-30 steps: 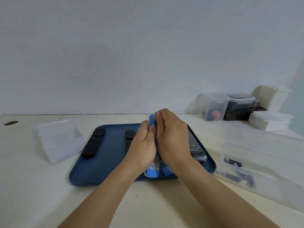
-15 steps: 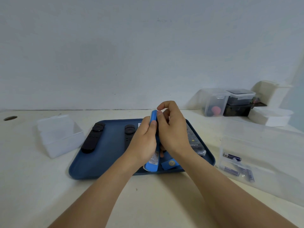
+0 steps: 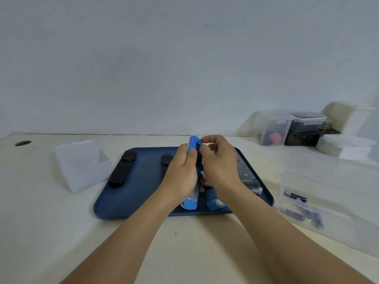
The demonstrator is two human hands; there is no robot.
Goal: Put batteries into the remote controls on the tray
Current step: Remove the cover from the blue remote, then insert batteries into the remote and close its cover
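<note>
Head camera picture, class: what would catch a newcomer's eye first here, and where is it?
Centre frame, the left hand grips a bright blue remote held above the dark blue tray, while the right hand works at its upper end. Two black remotes lie on the tray's left side. At the right, a clear box holds loose batteries.

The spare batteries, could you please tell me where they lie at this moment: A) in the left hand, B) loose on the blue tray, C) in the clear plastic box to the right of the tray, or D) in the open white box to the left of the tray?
C: the dark batteries lie inside the clear plastic box on the table, to the right of the blue tray.
</note>
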